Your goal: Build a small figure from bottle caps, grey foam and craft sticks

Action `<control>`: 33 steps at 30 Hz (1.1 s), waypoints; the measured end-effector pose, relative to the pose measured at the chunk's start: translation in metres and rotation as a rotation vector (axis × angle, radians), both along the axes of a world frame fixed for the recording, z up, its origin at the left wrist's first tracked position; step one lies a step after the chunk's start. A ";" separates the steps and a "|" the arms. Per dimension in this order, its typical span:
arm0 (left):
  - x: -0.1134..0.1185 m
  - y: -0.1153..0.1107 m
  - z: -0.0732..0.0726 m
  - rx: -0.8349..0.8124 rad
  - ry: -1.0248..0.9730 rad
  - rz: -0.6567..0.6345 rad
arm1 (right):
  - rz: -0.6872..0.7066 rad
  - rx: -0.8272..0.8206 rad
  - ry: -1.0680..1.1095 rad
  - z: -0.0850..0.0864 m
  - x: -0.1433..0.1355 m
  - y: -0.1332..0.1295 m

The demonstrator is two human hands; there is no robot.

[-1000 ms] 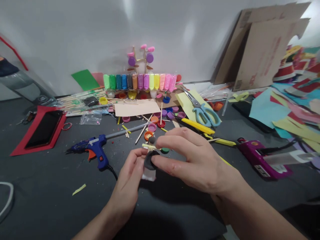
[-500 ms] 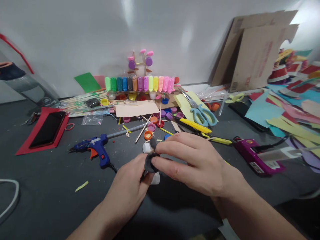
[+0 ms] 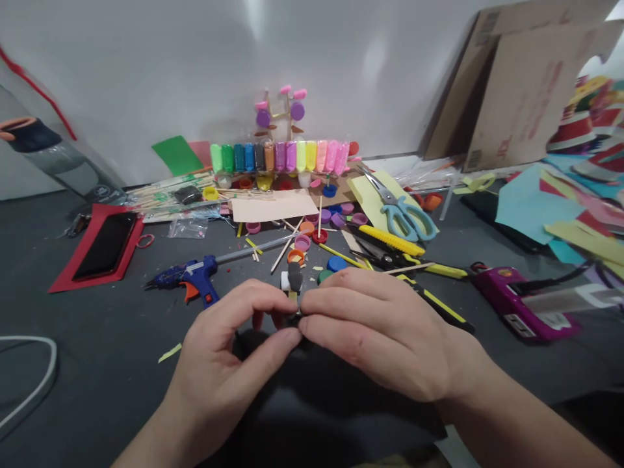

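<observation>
My left hand (image 3: 238,354) and my right hand (image 3: 385,331) meet low in the middle, fingertips almost touching. Between them they pinch a small craft piece with dark grey clay, mostly hidden by the fingers. Just beyond the fingertips a rounded dark grey clay lump (image 3: 295,277) and a white cylinder (image 3: 285,281) show, above a short tan strip (image 3: 292,297). Whether all these parts are joined I cannot tell. An orange bottle cap (image 3: 296,256) lies behind them, and a blue cap (image 3: 336,263) is near my right knuckles.
A blue glue gun (image 3: 199,276) lies left of my hands. Scissors (image 3: 402,211), a yellow cutter (image 3: 392,240) and a purple device (image 3: 521,302) are to the right. Clay packets (image 3: 280,156) line the wall. A phone (image 3: 106,246) rests on red paper at left.
My left hand has opened out from its tight grip and now pinches with thumb and forefinger. The dark clay lump and white cylinder show more clearly. The view has shifted slightly.
</observation>
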State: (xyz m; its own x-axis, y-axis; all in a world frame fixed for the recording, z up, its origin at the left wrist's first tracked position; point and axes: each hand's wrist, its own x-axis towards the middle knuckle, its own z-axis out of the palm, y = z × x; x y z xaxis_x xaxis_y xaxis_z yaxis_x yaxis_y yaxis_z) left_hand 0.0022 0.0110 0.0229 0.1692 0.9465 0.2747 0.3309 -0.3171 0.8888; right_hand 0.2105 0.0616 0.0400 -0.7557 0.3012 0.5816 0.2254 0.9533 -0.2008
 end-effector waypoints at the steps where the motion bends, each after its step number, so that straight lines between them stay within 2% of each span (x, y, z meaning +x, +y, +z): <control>1: 0.000 0.000 -0.001 -0.031 -0.020 0.002 | 0.013 -0.044 0.020 -0.002 0.000 0.000; 5: 0.002 0.001 -0.003 -0.082 -0.086 0.025 | -0.021 -0.310 0.079 -0.005 0.002 -0.003; 9: 0.006 0.000 -0.008 0.035 -0.008 0.034 | -0.155 -0.536 0.108 -0.004 -0.002 -0.013; 17: 0.009 -0.001 -0.007 0.190 0.116 0.032 | -0.184 -0.540 0.120 -0.013 -0.013 -0.019; 24: 0.013 -0.001 -0.009 0.139 0.042 0.027 | -0.207 -0.474 0.134 -0.015 -0.018 -0.021; 29: 0.016 -0.002 -0.008 0.017 -0.047 0.064 | -0.227 -0.502 0.172 -0.013 -0.020 -0.022; 33: 0.016 -0.002 -0.010 0.002 -0.066 0.067 | -0.238 -0.544 0.202 -0.010 -0.020 -0.022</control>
